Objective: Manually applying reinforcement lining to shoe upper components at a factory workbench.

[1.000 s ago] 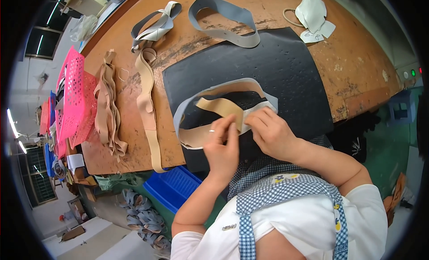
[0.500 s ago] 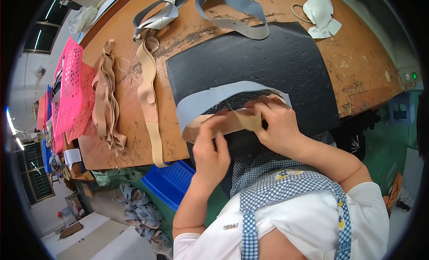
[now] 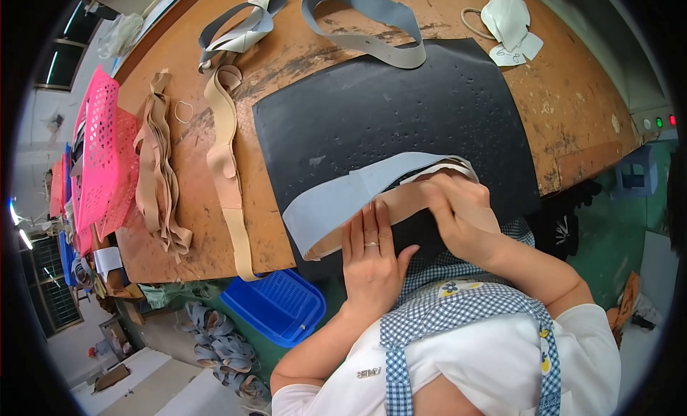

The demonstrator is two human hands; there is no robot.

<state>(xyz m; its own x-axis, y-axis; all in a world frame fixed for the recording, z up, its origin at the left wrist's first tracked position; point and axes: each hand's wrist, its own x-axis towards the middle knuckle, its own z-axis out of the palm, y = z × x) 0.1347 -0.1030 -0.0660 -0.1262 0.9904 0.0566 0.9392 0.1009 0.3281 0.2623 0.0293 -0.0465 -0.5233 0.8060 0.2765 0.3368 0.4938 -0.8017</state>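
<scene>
On the black mat [image 3: 386, 94] lies a wide strap loop [image 3: 343, 201], blue-grey along its far side and tan along the near side. My left hand [image 3: 376, 255] presses flat on the tan near side, its fingers straight and a ring on one of them. At the loop's right end, my right hand [image 3: 465, 212] is closed around the strap with its fingers curled over the edge. A whitish layer shows beside those fingers. The fingertips of my right hand are partly hidden by the strap and the hand itself.
Left of the mat lie a long tan strap [image 3: 227, 165] and a bunch of brownish strips [image 3: 159, 180]. A pink basket [image 3: 100, 158] stands at the table's left. Behind the mat are a grey strap loop [image 3: 372, 47] and a white mask [image 3: 507, 19]. A blue tray [image 3: 279, 309] sits below the table edge.
My left hand has gone from curled fingers to lying flat on the strap. The tan side now stretches straight between both hands, where a folded yellowish piece showed before.
</scene>
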